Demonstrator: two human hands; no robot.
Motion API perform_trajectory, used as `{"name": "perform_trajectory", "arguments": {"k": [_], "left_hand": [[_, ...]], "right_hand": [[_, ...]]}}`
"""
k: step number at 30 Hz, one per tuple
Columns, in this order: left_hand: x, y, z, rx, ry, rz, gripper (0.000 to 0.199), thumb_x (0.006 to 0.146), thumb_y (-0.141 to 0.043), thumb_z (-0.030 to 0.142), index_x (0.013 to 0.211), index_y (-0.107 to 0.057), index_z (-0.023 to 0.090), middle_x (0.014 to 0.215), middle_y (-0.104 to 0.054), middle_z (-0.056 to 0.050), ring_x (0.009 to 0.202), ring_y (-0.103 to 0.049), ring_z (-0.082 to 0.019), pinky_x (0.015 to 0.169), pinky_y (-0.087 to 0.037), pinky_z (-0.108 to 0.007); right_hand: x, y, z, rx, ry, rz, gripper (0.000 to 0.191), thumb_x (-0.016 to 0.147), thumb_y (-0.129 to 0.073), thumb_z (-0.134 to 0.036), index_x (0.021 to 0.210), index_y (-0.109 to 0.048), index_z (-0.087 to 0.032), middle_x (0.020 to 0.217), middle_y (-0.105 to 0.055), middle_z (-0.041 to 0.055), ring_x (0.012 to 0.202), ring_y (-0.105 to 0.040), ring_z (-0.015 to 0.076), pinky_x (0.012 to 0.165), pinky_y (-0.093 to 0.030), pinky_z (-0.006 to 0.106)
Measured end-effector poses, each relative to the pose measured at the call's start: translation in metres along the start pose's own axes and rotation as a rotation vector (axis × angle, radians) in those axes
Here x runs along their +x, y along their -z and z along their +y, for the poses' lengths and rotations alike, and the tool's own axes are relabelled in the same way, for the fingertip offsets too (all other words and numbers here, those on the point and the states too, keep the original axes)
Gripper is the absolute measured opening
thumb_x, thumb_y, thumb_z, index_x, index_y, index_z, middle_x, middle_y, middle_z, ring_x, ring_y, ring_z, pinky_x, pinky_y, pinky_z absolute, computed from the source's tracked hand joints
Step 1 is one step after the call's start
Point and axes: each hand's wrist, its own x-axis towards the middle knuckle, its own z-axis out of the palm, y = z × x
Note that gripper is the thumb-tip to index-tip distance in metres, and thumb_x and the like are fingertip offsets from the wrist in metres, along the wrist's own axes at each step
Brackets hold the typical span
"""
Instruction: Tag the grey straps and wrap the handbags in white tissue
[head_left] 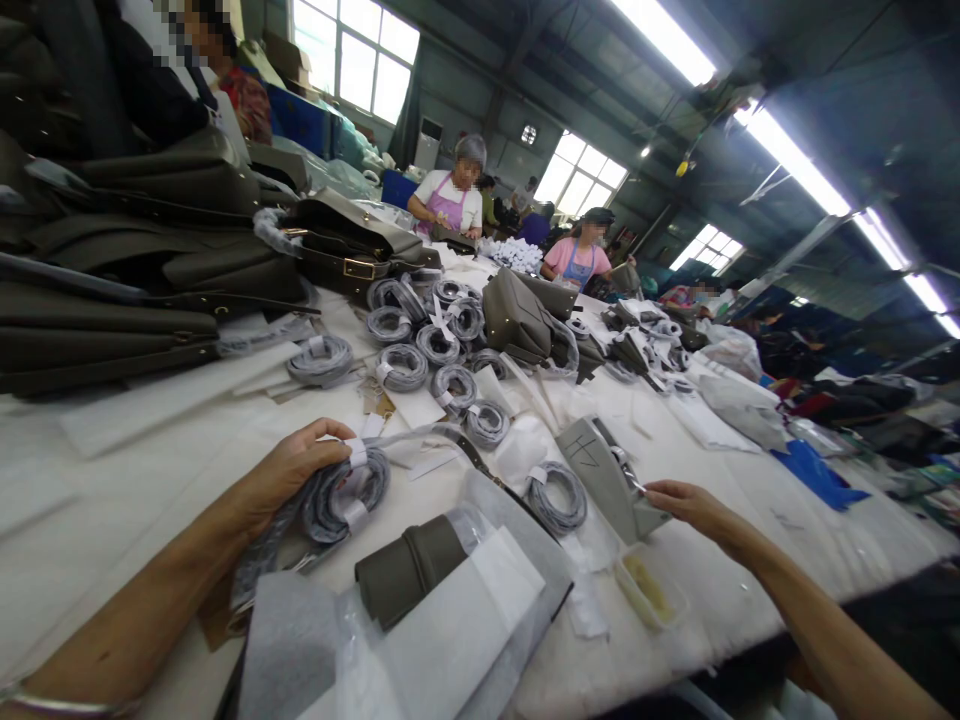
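My left hand [296, 465] is closed on a coiled bag strap [322, 508] wrapped in grey film, with white tape bands around the coil. My right hand [694, 508] is at the front end of a grey tape dispenser [592, 465]; its fingers pinch a pale bit of tape [637, 487]. Between the hands lies a dark olive bag [409, 568], partly covered by white paper [465, 610] and grey tissue. Another wrapped strap coil [556, 498] rests beside the dispenser. A small clear tub [651, 588] with something yellowish inside stands below my right hand.
Several wrapped strap coils [439, 345] lie across the white table [720, 600]. Dark bags [172, 250] are piled high at the left, and another bag [517, 315] stands past the coils. Co-workers [450, 205] are at the far side. Blue plastic [817, 475] lies at right.
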Motion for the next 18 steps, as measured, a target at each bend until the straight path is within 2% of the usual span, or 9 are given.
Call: {"name": "perform_trajectory", "arguments": {"k": [5, 7, 9, 12, 15, 18], "left_hand": [[-0.001, -0.001, 0.002, 0.010, -0.014, 0.006, 0.043, 0.062, -0.078, 0.035, 0.095, -0.057, 0.018, 0.061, -0.067, -0.002, 0.049, -0.059, -0.015, 0.046, -0.044, -0.019], [0.001, 0.000, 0.001, 0.018, -0.014, 0.000, 0.044, 0.061, -0.079, 0.035, 0.095, -0.057, 0.018, 0.062, -0.067, -0.002, 0.050, -0.059, -0.015, 0.046, -0.044, -0.019], [0.002, 0.001, -0.001, 0.017, -0.013, -0.006, 0.045, 0.061, -0.079, 0.036, 0.096, -0.057, 0.018, 0.062, -0.067, -0.002, 0.050, -0.059, -0.015, 0.046, -0.043, -0.019], [0.002, 0.002, -0.003, 0.001, -0.018, -0.014, 0.044, 0.065, -0.078, 0.038, 0.099, -0.057, 0.018, 0.064, -0.067, 0.000, 0.052, -0.060, -0.015, 0.047, -0.045, -0.020], [0.000, 0.001, -0.003, 0.008, -0.025, -0.016, 0.042, 0.069, -0.076, 0.039, 0.100, -0.056, 0.019, 0.063, -0.067, 0.002, 0.052, -0.059, -0.014, 0.048, -0.044, -0.018], [0.001, 0.003, -0.004, 0.029, -0.023, -0.005, 0.045, 0.069, -0.076, 0.041, 0.102, -0.055, 0.018, 0.062, -0.067, 0.002, 0.051, -0.058, -0.014, 0.048, -0.044, -0.019]], "right_hand": [[-0.005, 0.003, -0.001, 0.048, 0.017, 0.002, 0.050, 0.063, -0.073, -0.063, 0.075, -0.076, -0.015, 0.078, -0.075, 0.0094, 0.078, -0.066, 0.0256, 0.078, -0.050, 0.034], [-0.008, 0.004, -0.001, 0.083, 0.034, 0.022, 0.053, 0.066, -0.070, -0.066, 0.080, -0.076, -0.015, 0.084, -0.075, 0.0104, 0.084, -0.067, 0.0259, 0.082, -0.051, 0.034], [-0.012, 0.005, 0.001, 0.131, 0.046, 0.068, 0.055, 0.066, -0.070, -0.067, 0.083, -0.076, -0.014, 0.090, -0.075, 0.0121, 0.091, -0.067, 0.0274, 0.088, -0.051, 0.035], [-0.022, 0.009, 0.006, 0.261, 0.049, 0.197, 0.050, 0.063, -0.076, -0.063, 0.077, -0.075, -0.015, 0.089, -0.075, 0.0126, 0.095, -0.067, 0.0288, 0.095, -0.050, 0.035], [-0.034, 0.011, 0.013, 0.382, 0.027, 0.297, 0.044, 0.059, -0.080, -0.058, 0.075, -0.072, -0.019, 0.082, -0.072, 0.0086, 0.084, -0.069, 0.0248, 0.090, -0.055, 0.034], [-0.044, 0.007, 0.022, 0.347, -0.037, 0.299, 0.041, 0.057, -0.081, -0.054, 0.074, -0.069, -0.019, 0.072, -0.069, 0.0063, 0.065, -0.065, 0.0196, 0.076, -0.059, 0.034]]}}
